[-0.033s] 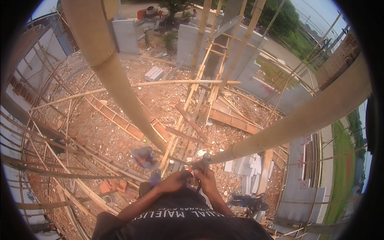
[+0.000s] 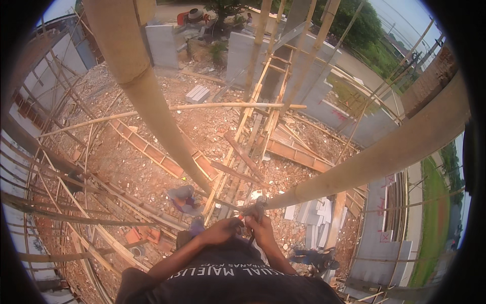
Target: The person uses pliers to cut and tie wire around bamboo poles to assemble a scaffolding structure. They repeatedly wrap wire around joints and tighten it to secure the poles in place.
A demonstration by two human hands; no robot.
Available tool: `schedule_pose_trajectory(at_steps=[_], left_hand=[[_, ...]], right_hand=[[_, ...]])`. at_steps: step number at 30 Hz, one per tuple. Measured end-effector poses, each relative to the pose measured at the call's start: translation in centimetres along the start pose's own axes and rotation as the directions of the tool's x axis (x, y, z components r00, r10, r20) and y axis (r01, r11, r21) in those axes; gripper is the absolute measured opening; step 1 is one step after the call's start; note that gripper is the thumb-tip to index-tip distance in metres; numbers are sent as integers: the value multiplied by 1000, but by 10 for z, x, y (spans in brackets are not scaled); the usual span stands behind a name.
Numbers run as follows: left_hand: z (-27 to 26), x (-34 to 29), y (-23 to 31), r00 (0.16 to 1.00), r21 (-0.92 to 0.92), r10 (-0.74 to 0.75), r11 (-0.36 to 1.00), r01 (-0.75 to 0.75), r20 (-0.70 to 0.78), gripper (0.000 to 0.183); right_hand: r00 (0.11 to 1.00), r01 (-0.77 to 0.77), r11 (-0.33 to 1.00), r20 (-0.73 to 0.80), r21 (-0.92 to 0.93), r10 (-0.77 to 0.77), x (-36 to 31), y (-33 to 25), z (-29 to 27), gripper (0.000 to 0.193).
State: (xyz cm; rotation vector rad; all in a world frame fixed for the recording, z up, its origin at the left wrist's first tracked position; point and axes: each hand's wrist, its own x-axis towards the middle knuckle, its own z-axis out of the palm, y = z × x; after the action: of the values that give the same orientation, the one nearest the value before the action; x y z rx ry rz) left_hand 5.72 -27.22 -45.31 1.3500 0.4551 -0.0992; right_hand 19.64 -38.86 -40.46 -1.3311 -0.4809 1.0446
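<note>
Right hand point(image 2: 261, 229) is still gripping metal-headed tool point(image 2: 260, 200); left hand point(image 2: 225, 229) is curling alongside, grip unclear; view shifting slightly.

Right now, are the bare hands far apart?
No: the left hand and right hand are close together in front of the black shirt.

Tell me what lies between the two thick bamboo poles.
In the head view, a ladder-like wooden frame, loose planks and rubble show between the left pole and right pole.
</note>
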Motion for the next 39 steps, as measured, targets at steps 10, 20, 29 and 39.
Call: schedule_pose_trajectory(at_steps=[10,20,29,39], left_hand=[[-37,4,-49,932,237,264,950,-205,-250,34],[-33,-94,-64,670,240,-129,870,430,-731,36],[-19,-102,-78,678,237,35,949,208,-734,26],[-40,-93,-64,869,304,135,953,19,-476,30]], right_hand=[[916,-2,922,370,-387,157,69,-17,32,20],[737,12,900,612,-435,286,82,5,114,30],[713,99,845,630,-525,308,105,25,157,36],[750,-2,903,597,-430,285,85,4,152,43]])
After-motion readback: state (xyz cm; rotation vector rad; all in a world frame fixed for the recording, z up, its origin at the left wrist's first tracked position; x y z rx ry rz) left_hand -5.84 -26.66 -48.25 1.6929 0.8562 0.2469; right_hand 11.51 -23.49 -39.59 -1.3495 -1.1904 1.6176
